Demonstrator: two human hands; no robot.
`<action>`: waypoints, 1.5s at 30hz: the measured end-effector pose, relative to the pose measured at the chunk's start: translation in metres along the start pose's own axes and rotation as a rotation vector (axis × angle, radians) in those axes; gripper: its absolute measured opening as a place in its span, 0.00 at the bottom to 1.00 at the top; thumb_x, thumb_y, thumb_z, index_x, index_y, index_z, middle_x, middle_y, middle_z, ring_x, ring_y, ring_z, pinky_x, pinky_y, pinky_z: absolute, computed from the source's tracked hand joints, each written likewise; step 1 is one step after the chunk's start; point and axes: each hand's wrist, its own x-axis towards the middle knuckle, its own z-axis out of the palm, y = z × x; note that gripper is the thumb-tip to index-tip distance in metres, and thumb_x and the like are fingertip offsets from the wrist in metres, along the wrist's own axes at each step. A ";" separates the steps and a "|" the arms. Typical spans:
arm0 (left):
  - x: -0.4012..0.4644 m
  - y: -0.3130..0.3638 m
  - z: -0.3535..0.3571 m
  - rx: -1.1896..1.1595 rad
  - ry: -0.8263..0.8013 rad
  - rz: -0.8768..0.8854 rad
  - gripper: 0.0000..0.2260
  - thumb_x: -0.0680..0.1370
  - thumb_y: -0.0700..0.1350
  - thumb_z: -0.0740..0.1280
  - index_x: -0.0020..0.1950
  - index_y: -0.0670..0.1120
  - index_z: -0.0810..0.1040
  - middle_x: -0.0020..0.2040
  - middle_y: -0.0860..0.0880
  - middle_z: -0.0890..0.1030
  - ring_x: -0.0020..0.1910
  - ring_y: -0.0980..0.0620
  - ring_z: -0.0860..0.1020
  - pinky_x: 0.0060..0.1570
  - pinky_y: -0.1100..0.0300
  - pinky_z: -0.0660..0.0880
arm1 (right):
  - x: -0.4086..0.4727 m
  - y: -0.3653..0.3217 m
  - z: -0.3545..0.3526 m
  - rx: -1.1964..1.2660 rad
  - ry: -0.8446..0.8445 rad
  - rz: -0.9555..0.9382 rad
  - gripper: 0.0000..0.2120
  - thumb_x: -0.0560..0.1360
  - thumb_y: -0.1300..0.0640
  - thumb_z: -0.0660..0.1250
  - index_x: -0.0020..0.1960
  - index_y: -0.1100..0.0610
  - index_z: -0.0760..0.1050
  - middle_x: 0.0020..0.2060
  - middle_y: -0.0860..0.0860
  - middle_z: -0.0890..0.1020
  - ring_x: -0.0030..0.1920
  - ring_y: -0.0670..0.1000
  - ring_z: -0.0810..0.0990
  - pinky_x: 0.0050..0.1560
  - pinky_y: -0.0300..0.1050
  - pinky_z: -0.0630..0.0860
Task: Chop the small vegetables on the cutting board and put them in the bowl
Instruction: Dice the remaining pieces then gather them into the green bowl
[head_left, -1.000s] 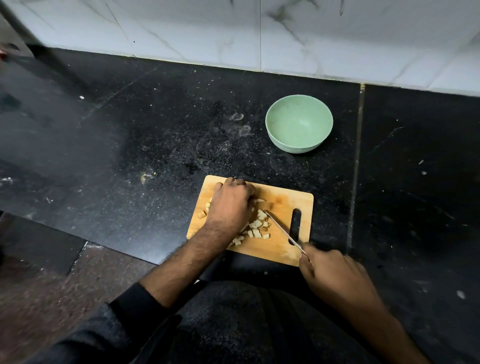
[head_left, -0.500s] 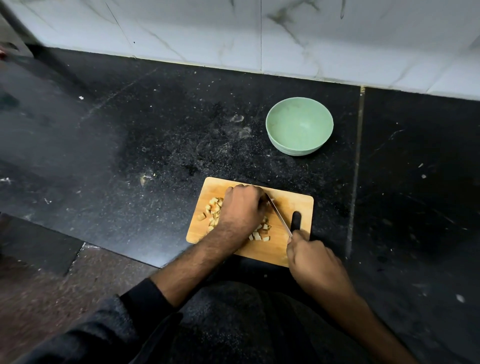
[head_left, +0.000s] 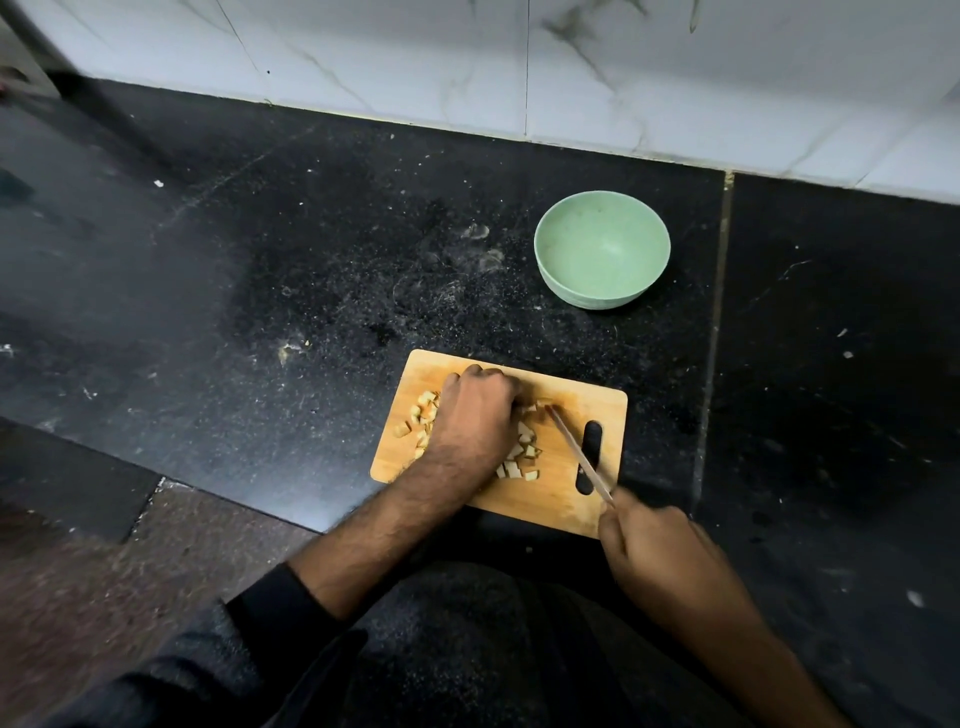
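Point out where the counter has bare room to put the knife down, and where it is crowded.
Bare counter lies right of the cutting board, past the seam, and between the board and the green bowl. A wide dusty stretch lies left of the board. The board is crowded: the left hand, cut pieces and the knife in the right hand.

The cutting board (head_left: 563, 499) was a warm honey-tan wood with a faint grain and a black slot at one end, and the chopped pieces (head_left: 521, 451) on it were pale cream with darker tan edges. The bowl (head_left: 602, 249) was a soft mint green, plain inside, while the counter (head_left: 260, 270) was black stone speckled with fine white flecks and split by a thin pale seam. The wall tiles (head_left: 415, 57) were white with grey marble veining, and the sleeve (head_left: 275, 618) was black.
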 end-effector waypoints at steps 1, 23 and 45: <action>-0.001 -0.002 -0.001 0.007 -0.020 0.012 0.10 0.78 0.42 0.65 0.55 0.52 0.82 0.51 0.51 0.83 0.55 0.48 0.74 0.57 0.52 0.66 | 0.002 -0.002 -0.001 0.014 0.041 -0.002 0.13 0.84 0.47 0.50 0.60 0.49 0.70 0.33 0.49 0.78 0.31 0.43 0.77 0.36 0.43 0.75; -0.052 -0.081 0.010 -0.451 0.195 -0.120 0.26 0.79 0.64 0.60 0.69 0.49 0.75 0.69 0.53 0.74 0.68 0.55 0.71 0.69 0.53 0.71 | 0.031 -0.020 0.005 -0.122 0.238 -0.103 0.12 0.82 0.44 0.54 0.56 0.46 0.72 0.37 0.48 0.78 0.38 0.54 0.82 0.41 0.52 0.80; -0.039 -0.060 0.029 -0.129 0.208 0.300 0.24 0.80 0.62 0.62 0.69 0.48 0.75 0.69 0.50 0.74 0.68 0.51 0.71 0.67 0.49 0.66 | 0.040 -0.006 0.036 -0.209 0.438 -0.052 0.26 0.81 0.51 0.61 0.78 0.51 0.62 0.58 0.51 0.65 0.56 0.52 0.71 0.39 0.53 0.80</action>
